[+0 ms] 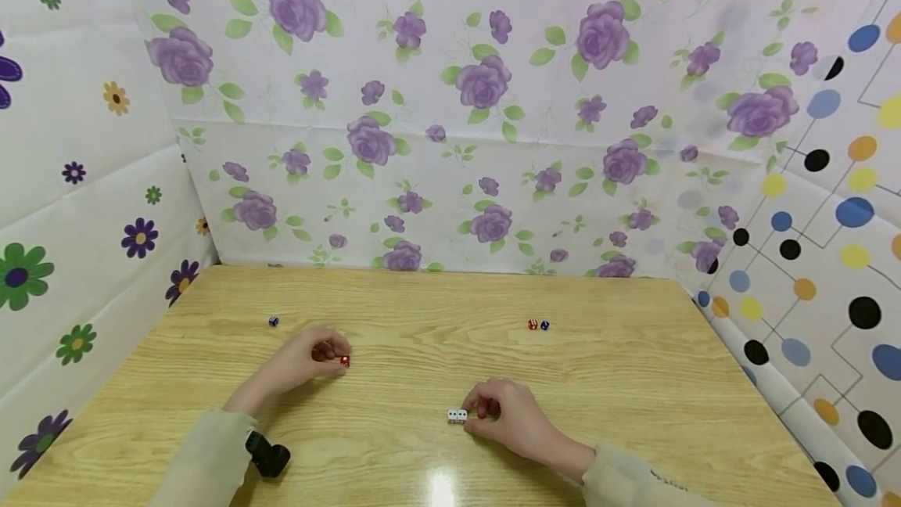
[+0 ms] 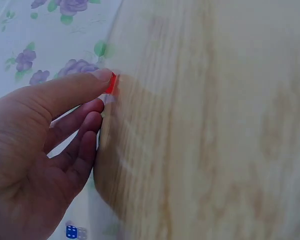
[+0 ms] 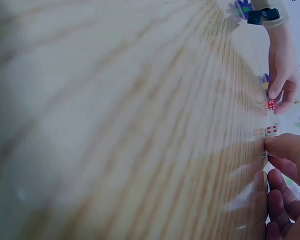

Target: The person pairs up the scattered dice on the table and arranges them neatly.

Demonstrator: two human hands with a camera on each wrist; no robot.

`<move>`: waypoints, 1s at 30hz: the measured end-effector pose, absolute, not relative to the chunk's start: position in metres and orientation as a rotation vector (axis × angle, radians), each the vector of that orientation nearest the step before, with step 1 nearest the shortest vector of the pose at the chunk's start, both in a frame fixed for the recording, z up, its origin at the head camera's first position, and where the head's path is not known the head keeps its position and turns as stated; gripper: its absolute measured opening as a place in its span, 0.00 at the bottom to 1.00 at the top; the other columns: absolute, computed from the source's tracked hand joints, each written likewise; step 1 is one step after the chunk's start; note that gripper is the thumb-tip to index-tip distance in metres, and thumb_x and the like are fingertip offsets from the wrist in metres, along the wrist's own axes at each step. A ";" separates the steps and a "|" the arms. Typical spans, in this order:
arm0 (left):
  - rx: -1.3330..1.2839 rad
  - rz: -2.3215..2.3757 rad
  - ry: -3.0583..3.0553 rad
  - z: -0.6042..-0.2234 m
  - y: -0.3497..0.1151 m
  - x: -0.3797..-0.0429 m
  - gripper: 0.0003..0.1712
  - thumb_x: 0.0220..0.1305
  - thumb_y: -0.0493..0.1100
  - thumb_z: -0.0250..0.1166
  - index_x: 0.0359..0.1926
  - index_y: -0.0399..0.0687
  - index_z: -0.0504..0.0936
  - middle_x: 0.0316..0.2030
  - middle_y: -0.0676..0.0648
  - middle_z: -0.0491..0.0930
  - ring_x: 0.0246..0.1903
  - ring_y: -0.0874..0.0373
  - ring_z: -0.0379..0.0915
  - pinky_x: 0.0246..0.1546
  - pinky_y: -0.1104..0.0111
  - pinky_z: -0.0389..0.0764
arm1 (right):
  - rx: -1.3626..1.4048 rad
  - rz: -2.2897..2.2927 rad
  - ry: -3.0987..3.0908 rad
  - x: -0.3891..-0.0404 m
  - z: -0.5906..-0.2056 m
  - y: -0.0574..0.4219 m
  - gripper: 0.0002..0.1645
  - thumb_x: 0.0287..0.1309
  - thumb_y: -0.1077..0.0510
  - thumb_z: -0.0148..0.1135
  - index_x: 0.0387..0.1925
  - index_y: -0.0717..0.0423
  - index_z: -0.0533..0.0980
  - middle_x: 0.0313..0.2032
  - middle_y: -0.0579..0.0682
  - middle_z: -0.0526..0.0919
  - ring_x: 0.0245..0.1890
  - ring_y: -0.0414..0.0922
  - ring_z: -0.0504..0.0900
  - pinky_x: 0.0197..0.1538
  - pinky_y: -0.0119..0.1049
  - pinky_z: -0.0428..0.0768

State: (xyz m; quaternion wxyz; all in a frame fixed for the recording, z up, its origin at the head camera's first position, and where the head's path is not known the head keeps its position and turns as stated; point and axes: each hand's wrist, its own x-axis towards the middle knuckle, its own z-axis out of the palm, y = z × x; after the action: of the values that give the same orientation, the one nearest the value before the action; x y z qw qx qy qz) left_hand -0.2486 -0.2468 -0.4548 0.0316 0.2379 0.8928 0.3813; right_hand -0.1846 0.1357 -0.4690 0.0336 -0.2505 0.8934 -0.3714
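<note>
My left hand (image 1: pixel 310 354) pinches a red die (image 1: pixel 345 361) between thumb and fingers at the left of the table. In the left wrist view the thumb covers most of that red die (image 2: pixel 111 83). Two white dice (image 1: pixel 453 416) sit side by side nearer the front, at the middle. My right hand (image 1: pixel 507 417) has thumb and forefinger at the right-hand one of this pair, pinching it against its neighbour. In the right wrist view the other white die (image 3: pixel 271 130) shows red pips beyond the thumb, which mostly hides the pinched one.
A blue die (image 1: pixel 273 321) lies behind my left hand. Further back on the right, a red die (image 1: pixel 533 325) and a blue die (image 1: pixel 545 325) lie close together. The wooden table (image 1: pixel 422 303) meets a flowered cloth (image 1: pixel 436 178) at its back edge, with patterned cloths at both sides.
</note>
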 end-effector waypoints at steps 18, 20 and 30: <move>0.660 1.195 2.770 -0.462 -0.249 -0.250 0.05 0.62 0.40 0.69 0.39 0.51 0.83 0.38 0.49 0.81 0.34 0.66 0.74 0.36 0.72 0.77 | -0.757 -1.147 2.747 -0.185 -0.470 0.136 0.07 0.51 0.52 0.75 0.33 0.41 0.84 0.28 0.42 0.78 0.28 0.35 0.71 0.33 0.26 0.69; 0.638 1.199 2.770 -0.462 -0.249 -0.249 0.05 0.62 0.41 0.69 0.39 0.51 0.83 0.38 0.49 0.81 0.34 0.65 0.74 0.36 0.72 0.77 | -0.765 -1.149 2.746 -0.185 -0.470 0.136 0.07 0.52 0.52 0.75 0.33 0.42 0.84 0.28 0.42 0.78 0.28 0.35 0.71 0.33 0.26 0.69; 0.550 1.196 2.789 -0.461 -0.245 -0.249 0.05 0.61 0.41 0.70 0.39 0.51 0.84 0.37 0.49 0.81 0.34 0.64 0.74 0.35 0.72 0.76 | -0.755 -1.135 2.749 -0.186 -0.472 0.136 0.07 0.51 0.52 0.75 0.34 0.41 0.84 0.28 0.41 0.78 0.27 0.34 0.71 0.33 0.26 0.71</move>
State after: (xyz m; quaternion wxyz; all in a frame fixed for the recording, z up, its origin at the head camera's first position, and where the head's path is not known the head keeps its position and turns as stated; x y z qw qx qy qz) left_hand -0.2486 -0.2452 -0.4606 0.0285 0.1782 0.9040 0.3877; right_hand -0.1859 0.1355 -0.4718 0.0367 -0.2459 0.8953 -0.3697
